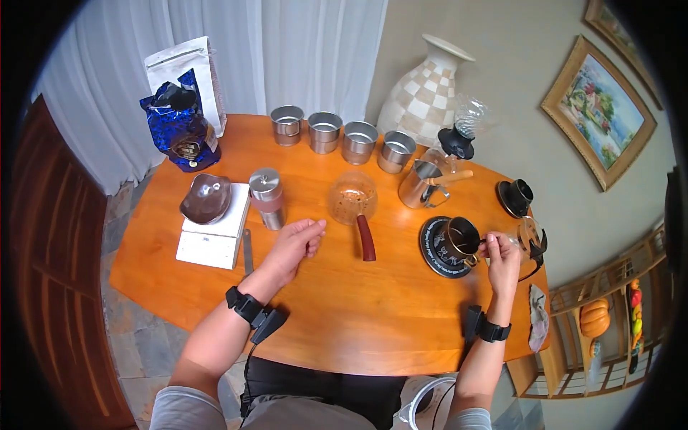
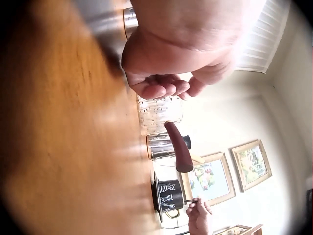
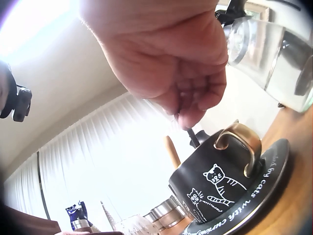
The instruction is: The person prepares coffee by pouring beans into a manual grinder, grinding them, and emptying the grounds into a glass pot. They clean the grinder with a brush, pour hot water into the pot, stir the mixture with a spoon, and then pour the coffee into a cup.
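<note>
Right hand (image 3: pixel 166 58) pinches thin dark handle (image 3: pixel 194 139) leaning into black cup (image 3: pixel 210 183), set on saucer (image 3: pixel 278 159) at table (image 1: pixel 344 315)'s three o'clock. Left hand (image 1: pixel 295 248), cup's nine o'clock, loosely curled, holds nothing. Hard sideways push on handle could tip cup.

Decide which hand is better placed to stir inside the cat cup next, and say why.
Likely the right hand: it is by the cat cup, pinching a thin handle that dips inside. The left hand holds nothing visible and is farther off.
</note>
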A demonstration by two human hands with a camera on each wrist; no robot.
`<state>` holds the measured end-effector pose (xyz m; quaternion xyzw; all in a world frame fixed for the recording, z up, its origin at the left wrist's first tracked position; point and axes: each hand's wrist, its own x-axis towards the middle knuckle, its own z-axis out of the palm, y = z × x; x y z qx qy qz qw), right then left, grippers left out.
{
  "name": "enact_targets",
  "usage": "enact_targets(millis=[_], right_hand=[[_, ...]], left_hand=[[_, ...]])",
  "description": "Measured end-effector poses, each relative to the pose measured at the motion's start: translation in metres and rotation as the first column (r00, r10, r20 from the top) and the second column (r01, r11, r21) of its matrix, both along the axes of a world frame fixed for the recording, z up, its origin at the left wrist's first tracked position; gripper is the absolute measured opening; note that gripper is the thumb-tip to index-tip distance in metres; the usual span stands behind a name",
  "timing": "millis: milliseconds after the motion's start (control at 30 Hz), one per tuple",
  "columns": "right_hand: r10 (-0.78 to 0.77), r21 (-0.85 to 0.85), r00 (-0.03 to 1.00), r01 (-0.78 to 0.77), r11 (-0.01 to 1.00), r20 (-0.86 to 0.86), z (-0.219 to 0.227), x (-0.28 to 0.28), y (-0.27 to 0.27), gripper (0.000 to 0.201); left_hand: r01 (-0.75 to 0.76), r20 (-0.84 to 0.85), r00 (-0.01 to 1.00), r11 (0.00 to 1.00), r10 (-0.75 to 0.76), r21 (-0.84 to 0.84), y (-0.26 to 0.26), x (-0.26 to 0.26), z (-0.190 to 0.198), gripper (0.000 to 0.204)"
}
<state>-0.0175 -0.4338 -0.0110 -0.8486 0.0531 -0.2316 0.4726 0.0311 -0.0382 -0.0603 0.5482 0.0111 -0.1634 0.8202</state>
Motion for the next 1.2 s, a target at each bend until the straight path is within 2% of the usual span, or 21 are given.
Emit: enact_targets(millis=[100,167,233,267,300,367,433,500,567,633,667,733,767,867,1000,1067,1200], right_hand=[[0.047,0.027,0.999,-0.047,0.999,0.007,-0.002,0.001,0.006,0.021],[0.01,-0.003,0.999,-0.01,1.0,0.035,-0.005,0.003,0.003,0.021],[-0.082,-0.223,0.994,0.095,0.97,0.069,0.001,-0.001,0.001,0.021],[-0.109,-0.226,0.993,0.118,0.967,0.05,0.002,-0.002,-0.002,0.021],[-0.126,-0.226,0.991,0.131,0.965,0.034,0.002,-0.002,-0.004,0.021],[-0.075,-0.116,0.997,0.077,0.99,0.027,0.0,-0.001,-0.001,0.021],[-0.069,-0.102,0.998,0.07,0.992,0.015,0.002,-0.001,0.007,0.02],[0.01,0.02,0.999,-0.011,1.0,0.036,0.0,0.001,0.012,0.018],[-0.007,-0.005,0.999,0.007,1.0,0.036,0.0,0.0,0.011,0.017],[-0.066,-0.13,0.995,0.075,0.989,0.07,0.003,-0.001,0.01,0.018],[-0.062,-0.129,0.996,0.071,0.989,0.071,0.006,-0.002,0.01,0.018],[-0.159,-0.209,0.987,0.156,0.965,0.003,0.013,-0.005,0.011,0.018],[-0.154,-0.212,0.988,0.152,0.965,0.009,0.013,-0.005,0.012,0.018],[-0.011,0.02,1.0,0.01,1.0,0.01,0.003,-0.002,0.015,0.018],[-0.042,-0.063,0.999,0.043,0.997,0.018,0.008,-0.004,0.017,0.018],[-0.136,-0.131,0.991,0.137,0.982,0.019,0.01,-0.005,0.014,0.019],[-0.107,-0.088,0.994,0.107,0.99,0.004,0.008,-0.003,0.012,0.02]], left_hand=[[0.004,0.002,1.0,1.0,-0.004,0.028,0.001,0.001,-0.002,0.025],[0.011,0.042,0.999,0.997,-0.014,0.078,0.001,0.001,-0.003,0.025],[0.004,0.029,1.0,0.998,-0.006,0.066,0.001,0.001,-0.003,0.021],[-0.039,0.005,0.999,0.996,0.038,0.083,-0.002,0.0,0.0,0.02],[-0.003,0.013,1.0,0.999,0.003,0.039,0.0,0.0,-0.001,0.019],[-0.02,-0.007,1.0,0.998,0.02,0.051,-0.004,-0.004,0.007,0.02],[0.002,0.0,1.0,0.998,-0.003,0.059,-0.004,-0.001,0.007,0.02],[0.008,-0.006,1.0,0.998,-0.007,0.061,-0.004,-0.003,0.004,0.02],[0.002,-0.005,1.0,0.999,-0.002,0.045,-0.004,-0.001,0.005,0.02],[0.002,-0.007,1.0,0.999,-0.002,0.045,-0.005,-0.002,0.006,0.02],[-0.004,-0.009,1.0,0.999,0.004,0.043,-0.004,-0.003,0.007,0.021],[-0.002,-0.008,1.0,0.999,0.003,0.053,-0.003,-0.003,0.006,0.021],[0.002,-0.005,1.0,0.998,-0.002,0.058,-0.004,-0.002,0.006,0.021],[0.021,0.014,1.0,0.998,-0.021,0.064,-0.004,-0.004,0.008,0.021],[0.016,0.017,1.0,0.999,-0.017,0.049,-0.003,-0.004,0.008,0.021],[0.007,-0.001,1.0,0.999,-0.006,0.051,-0.002,-0.003,0.007,0.021],[0.013,0.005,1.0,0.997,-0.013,0.07,-0.003,-0.002,0.008,0.021]])
